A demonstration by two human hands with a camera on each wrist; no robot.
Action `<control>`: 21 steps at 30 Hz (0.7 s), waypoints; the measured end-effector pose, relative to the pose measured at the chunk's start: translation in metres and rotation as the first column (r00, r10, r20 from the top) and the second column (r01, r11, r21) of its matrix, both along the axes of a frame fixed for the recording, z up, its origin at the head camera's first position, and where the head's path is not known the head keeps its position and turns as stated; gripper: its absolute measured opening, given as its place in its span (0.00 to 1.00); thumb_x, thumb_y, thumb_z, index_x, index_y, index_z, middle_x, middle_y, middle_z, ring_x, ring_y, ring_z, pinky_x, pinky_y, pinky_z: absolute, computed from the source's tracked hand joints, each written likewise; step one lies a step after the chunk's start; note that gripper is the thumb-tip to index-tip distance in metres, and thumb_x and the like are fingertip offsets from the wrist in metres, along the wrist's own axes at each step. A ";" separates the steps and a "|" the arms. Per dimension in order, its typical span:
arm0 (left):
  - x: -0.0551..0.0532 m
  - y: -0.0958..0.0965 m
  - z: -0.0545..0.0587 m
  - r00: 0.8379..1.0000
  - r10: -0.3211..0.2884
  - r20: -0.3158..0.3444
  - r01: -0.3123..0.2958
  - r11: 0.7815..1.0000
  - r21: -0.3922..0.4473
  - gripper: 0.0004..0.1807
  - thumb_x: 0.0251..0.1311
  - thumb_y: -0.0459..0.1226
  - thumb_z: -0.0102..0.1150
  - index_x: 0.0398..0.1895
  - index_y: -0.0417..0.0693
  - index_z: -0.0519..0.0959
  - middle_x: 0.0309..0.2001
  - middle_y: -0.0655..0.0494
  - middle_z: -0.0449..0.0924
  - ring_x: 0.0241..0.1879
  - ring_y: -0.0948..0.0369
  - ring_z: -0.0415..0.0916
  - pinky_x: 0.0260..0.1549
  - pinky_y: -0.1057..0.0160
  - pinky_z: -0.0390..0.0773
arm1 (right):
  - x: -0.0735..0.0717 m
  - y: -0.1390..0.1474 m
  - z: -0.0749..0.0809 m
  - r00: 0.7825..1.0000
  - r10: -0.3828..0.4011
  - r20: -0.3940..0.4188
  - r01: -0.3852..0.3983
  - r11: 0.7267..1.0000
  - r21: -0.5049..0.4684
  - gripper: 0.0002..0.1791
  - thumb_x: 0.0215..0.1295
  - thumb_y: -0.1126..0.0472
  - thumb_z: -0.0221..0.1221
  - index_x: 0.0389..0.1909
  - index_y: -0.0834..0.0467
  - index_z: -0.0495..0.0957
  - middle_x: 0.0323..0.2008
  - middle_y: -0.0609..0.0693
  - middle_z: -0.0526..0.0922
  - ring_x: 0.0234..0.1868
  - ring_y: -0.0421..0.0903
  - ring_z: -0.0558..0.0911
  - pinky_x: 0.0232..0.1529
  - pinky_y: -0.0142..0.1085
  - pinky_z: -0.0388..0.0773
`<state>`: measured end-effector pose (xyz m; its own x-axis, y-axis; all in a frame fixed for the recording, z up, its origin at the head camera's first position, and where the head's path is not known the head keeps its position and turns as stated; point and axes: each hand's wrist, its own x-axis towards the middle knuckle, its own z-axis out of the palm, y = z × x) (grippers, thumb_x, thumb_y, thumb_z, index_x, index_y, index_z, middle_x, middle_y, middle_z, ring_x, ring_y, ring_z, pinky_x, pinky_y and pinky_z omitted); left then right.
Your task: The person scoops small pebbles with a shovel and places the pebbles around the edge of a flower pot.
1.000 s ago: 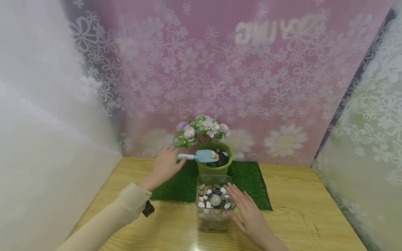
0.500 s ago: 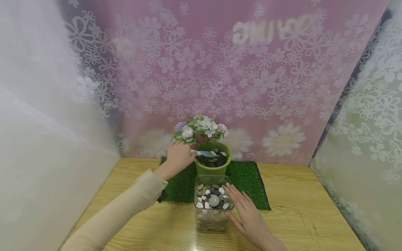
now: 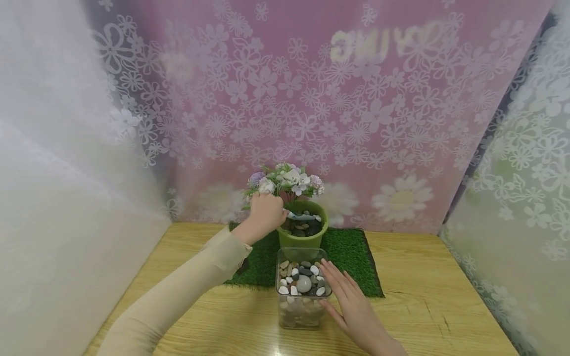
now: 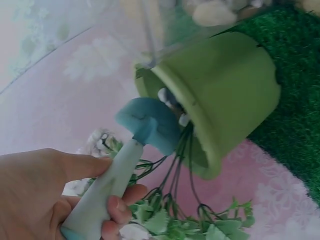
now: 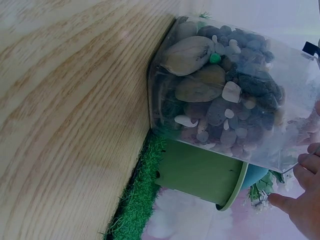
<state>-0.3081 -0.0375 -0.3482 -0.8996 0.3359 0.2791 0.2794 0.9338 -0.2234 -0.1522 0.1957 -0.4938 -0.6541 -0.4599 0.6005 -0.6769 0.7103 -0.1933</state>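
Observation:
My left hand (image 3: 266,215) grips the pale handle (image 4: 106,187) of a small garden trowel. Its light blue blade (image 4: 150,122) is tilted over the mouth of a green flower pot (image 3: 303,241) and looks nearly edge-on in the head view. Dark and white stones lie in the pot; whether pebbles remain on the blade cannot be told. My right hand (image 3: 356,309), fingers extended, rests at the right side and rim of a clear square container (image 3: 300,316). Pebbles (image 5: 200,87) of mixed colours and sizes fill much of it, around a larger grey stone (image 3: 304,284).
Artificial white and lilac flowers (image 3: 289,180) rise from the pot's back left. Pot stands on a green turf mat (image 3: 352,262), laid on a wood-grain table (image 3: 418,287). The clear container stands just in front of the pot. A pink floral curtain (image 3: 285,99) hangs behind.
My left hand has moved right and slightly up, bringing the trowel further over the pot. The blade has turned from lying flat with pebbles on it to tilted. The right hand stays put.

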 end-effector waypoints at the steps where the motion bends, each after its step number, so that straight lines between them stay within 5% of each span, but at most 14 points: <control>1: -0.001 0.001 0.001 1.000 0.006 0.001 -0.006 1.000 -0.009 0.32 0.70 0.56 0.58 0.07 0.56 0.68 0.10 0.60 0.63 0.17 0.60 0.66 0.27 0.61 0.66 | 0.000 0.000 0.000 1.000 0.001 0.000 -0.001 1.000 0.002 0.44 0.68 0.54 0.64 0.80 0.57 0.55 0.77 0.56 0.60 0.76 0.53 0.62 0.77 0.30 0.35; 8: 0.004 -0.007 0.009 0.999 0.047 0.011 -0.048 0.998 0.043 0.29 0.70 0.56 0.58 0.11 0.55 0.74 0.15 0.58 0.72 0.23 0.58 0.72 0.34 0.58 0.71 | -0.001 -0.001 -0.003 1.000 0.000 -0.007 0.000 1.000 -0.001 0.43 0.69 0.52 0.64 0.80 0.57 0.55 0.77 0.56 0.60 0.75 0.55 0.63 0.77 0.30 0.36; 14: 0.020 -0.035 0.000 0.999 -0.022 -0.043 0.027 0.991 0.134 0.19 0.69 0.55 0.60 0.39 0.48 0.84 0.36 0.52 0.84 0.42 0.52 0.77 0.43 0.53 0.73 | 0.000 0.000 -0.001 1.000 -0.001 -0.004 0.001 1.000 -0.007 0.43 0.67 0.54 0.65 0.78 0.60 0.58 0.78 0.55 0.59 0.75 0.55 0.63 0.77 0.31 0.36; 21: 0.034 -0.062 -0.011 0.992 -0.057 -0.110 0.077 0.980 0.183 0.18 0.67 0.52 0.64 0.43 0.46 0.84 0.36 0.51 0.82 0.36 0.53 0.73 0.37 0.56 0.66 | 0.000 -0.001 0.001 1.000 0.003 0.005 -0.003 1.000 -0.015 0.44 0.65 0.56 0.67 0.78 0.60 0.57 0.77 0.55 0.59 0.75 0.56 0.63 0.76 0.30 0.36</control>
